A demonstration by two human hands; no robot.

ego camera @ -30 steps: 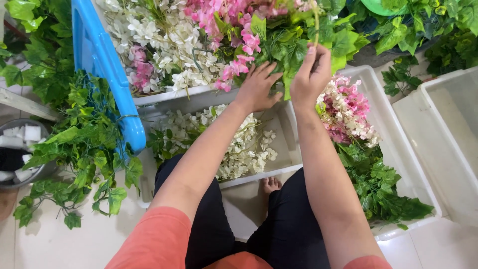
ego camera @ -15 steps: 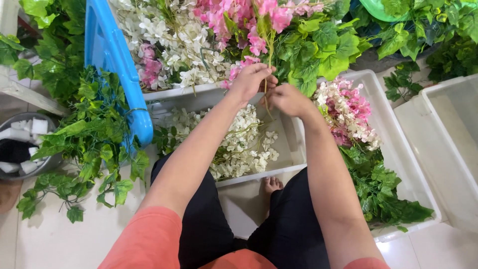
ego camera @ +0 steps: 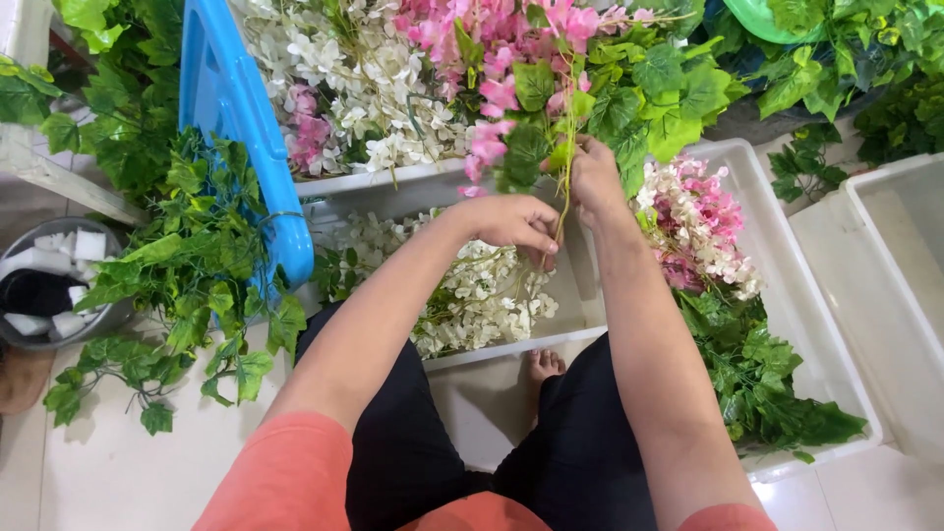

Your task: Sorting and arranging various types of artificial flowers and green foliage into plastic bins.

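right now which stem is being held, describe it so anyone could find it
Start at the long white tray before the knees. Above its middle, both hands pinch one thin green stem. Unlike the heaped flowers around it, it stands upright, leafy and pink-flowered on top.

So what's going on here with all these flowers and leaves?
A seated person is handling a thin green stem of artificial foliage. The right hand grips it higher up, while the left hand pinches it lower down. Both work above a white tray holding white blossoms. Pink flowers, leafy vines and a blue bin surround them.
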